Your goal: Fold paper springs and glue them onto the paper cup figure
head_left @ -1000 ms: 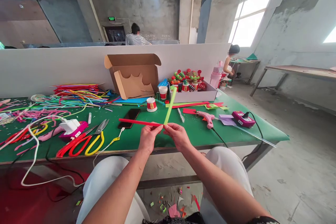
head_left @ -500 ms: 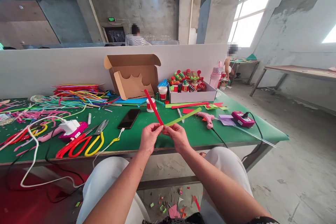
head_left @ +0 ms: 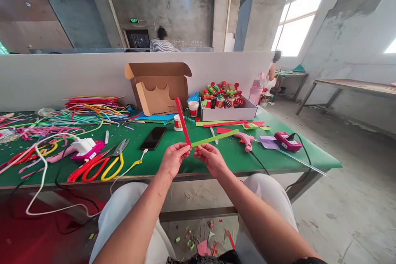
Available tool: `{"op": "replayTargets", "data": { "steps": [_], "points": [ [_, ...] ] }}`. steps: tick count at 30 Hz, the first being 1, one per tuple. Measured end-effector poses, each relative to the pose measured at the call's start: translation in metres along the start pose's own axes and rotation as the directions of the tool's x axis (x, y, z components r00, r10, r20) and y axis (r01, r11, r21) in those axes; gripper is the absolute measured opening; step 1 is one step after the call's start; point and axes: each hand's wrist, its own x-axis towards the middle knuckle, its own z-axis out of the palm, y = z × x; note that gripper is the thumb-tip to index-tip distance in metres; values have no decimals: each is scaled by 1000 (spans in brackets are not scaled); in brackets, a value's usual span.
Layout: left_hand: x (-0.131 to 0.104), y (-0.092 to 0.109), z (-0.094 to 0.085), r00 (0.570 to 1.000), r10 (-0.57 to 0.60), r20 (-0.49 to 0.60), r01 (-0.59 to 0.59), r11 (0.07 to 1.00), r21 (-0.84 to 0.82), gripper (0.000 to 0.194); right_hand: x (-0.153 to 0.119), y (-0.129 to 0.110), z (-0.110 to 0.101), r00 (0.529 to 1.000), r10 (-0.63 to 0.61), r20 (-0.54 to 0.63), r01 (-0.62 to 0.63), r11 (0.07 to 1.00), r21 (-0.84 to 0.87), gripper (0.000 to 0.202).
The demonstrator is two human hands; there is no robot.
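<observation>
Head view: observed left hand (head_left: 173,160) pinching the lower end of a red strip (head_left: 182,119), right hand (head_left: 210,160) with fingertips bunched at a green strip (head_left: 218,137), and both strips meeting by the left fingertips above the green table (head_left: 315,153); could not confirm a grip by the right. Noted yellow-handled scissors (head_left: 121,161) at left, a phone (head_left: 153,138) beyond the left hand and a pink glue gun (head_left: 246,140) near the green strip's outer tip. Recorded farther back a paper cup (head_left: 178,123), cardboard box (head_left: 163,74) and white box (head_left: 229,114) of red-and-green items (head_left: 220,101).

Wears wht trousers (head_left: 116,202) w/ blk lacy top (head_left: 201,259).
</observation>
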Motion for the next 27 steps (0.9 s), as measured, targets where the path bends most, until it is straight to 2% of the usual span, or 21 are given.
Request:
{"op": "replayTargets", "data": {
  "steps": [5, 9, 12, 19, 27],
  "points": [
    [-1, -3, 0, 998, -38, 57, 37, 999, 14, 29, 5, 8, -2, 998, 60, 30, -63, 992, 108, 31],
    [-2, -4, 2, 998, -38, 58, 36, 999, 26, 30, 4, 10, 1, 997, 51, 56, -57, 993, 107, 31],
    [-3, -4, 2, 998, -30, 47, 29, 999, 25, 31, 1, 8, 4, 999, 32, 26, -35, 994, 108, 34],
    [-4, -5, 5, 1000, 0, 8, 0, 999, 52, 32, -4, 5, 10, 999, -14, -35, 14, 1000, -9, 34],
    [-8, -4, 7, 999, 32, 36, -34, 997, 64, 33, -8, 3, 15, 995, -89, -44, 86, 994, -63, 27]
  ]
}}
